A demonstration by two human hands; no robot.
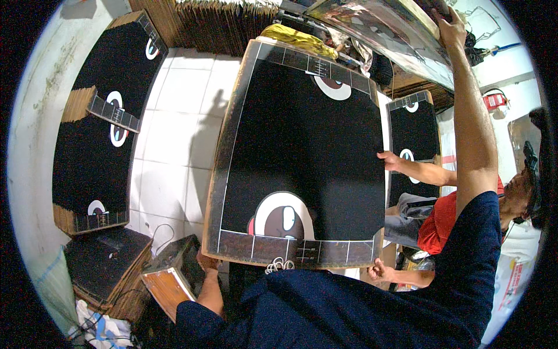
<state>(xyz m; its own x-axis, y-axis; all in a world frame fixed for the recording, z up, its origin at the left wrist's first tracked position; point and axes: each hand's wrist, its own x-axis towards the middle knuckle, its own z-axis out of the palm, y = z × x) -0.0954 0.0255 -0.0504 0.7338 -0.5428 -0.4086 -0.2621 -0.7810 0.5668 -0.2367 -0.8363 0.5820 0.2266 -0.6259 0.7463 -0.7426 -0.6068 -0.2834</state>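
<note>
A wide board (216, 192) lies in front of me, with a black sheet (302, 151) over it. White-and-brown eye shapes are printed at the sheet's top and bottom edges. My left hand (210, 261) grips the board's near left corner, its fingers partly hidden. High at the right, my raised right hand (452, 30) is closed on the edge of a large tilted screen frame (378, 29). A co-worker in a red shirt (437, 224) stands at the right, one hand (392, 161) at the sheet's right edge and the other (381, 271) at the board's near right corner.
Stacked boards with black printed sheets (87, 151) line the left wall; similar ones (414, 136) stand behind the co-worker. Many thin boards (226, 26) are packed along the back, near a yellow cloth (299, 41). White tiles (174, 139) cover the floor. A wooden-topped box (168, 289) sits by my left forearm.
</note>
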